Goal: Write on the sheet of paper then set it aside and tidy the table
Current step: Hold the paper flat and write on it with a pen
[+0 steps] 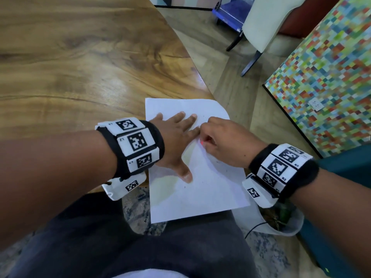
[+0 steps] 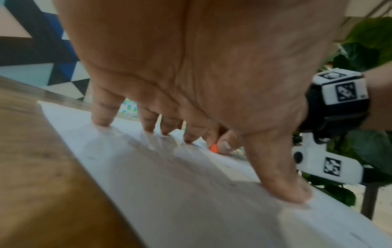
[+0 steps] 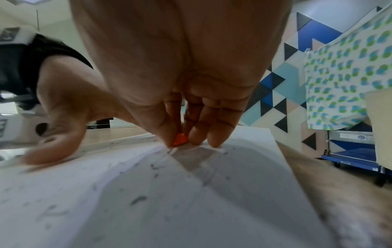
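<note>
A white sheet of paper (image 1: 202, 189) lies at the near corner of the wooden table (image 1: 80, 67), its near part overhanging the edge above my lap. My left hand (image 1: 176, 135) lies flat on the sheet (image 2: 169, 184), fingers spread and pressing it down. To its right, my right hand (image 1: 220, 137) pinches a small orange object (image 3: 180, 139) between thumb and fingers, with its tip touching the paper (image 3: 191, 201). What the orange object (image 2: 213, 148) is, I cannot tell. Small dark specks and faint marks are scattered over the sheet.
The table's right edge runs diagonally just beyond the paper. On the floor to the right stand a white chair (image 1: 267, 23), a blue cart (image 1: 230, 13) and a multicoloured mosaic panel (image 1: 331, 77). A white bag with greenery (image 1: 281, 221) sits by my right wrist.
</note>
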Tool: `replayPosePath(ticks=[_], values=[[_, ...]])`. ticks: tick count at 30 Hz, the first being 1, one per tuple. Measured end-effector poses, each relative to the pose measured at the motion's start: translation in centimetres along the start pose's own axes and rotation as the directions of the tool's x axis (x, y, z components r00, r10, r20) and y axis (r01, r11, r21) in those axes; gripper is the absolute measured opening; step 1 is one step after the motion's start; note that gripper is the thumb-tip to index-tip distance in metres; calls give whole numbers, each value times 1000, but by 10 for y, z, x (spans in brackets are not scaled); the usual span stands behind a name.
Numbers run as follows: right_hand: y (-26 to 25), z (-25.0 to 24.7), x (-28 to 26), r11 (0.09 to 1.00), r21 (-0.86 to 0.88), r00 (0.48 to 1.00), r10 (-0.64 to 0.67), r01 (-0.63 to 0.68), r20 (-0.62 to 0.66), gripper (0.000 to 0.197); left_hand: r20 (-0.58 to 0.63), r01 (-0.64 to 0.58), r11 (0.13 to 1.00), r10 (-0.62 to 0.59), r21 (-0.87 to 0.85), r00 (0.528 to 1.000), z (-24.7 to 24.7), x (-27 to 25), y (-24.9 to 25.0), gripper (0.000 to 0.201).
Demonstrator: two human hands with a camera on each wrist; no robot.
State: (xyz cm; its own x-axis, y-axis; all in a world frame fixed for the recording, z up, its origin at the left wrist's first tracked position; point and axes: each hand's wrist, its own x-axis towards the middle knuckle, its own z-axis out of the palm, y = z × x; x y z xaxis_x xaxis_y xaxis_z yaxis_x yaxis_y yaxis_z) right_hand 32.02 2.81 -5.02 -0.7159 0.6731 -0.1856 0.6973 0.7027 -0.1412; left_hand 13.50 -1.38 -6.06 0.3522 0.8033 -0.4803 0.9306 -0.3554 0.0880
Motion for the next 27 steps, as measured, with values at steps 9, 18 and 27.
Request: replayPosePath(ticks=[9, 18, 27], values=[[-15, 4, -28, 993, -8, 992, -119, 119, 51, 8, 18, 155, 988, -155, 0, 988, -5, -2, -15, 139], [17, -9, 27, 987, -8, 981, 157, -159, -114, 12, 47, 165, 986, -166, 13, 985, -8, -2, -13, 140], [-11, 7, -33, 993, 16, 993, -115, 114, 29, 8, 32, 154, 988, -154, 12, 988, -5, 1, -14, 141]])
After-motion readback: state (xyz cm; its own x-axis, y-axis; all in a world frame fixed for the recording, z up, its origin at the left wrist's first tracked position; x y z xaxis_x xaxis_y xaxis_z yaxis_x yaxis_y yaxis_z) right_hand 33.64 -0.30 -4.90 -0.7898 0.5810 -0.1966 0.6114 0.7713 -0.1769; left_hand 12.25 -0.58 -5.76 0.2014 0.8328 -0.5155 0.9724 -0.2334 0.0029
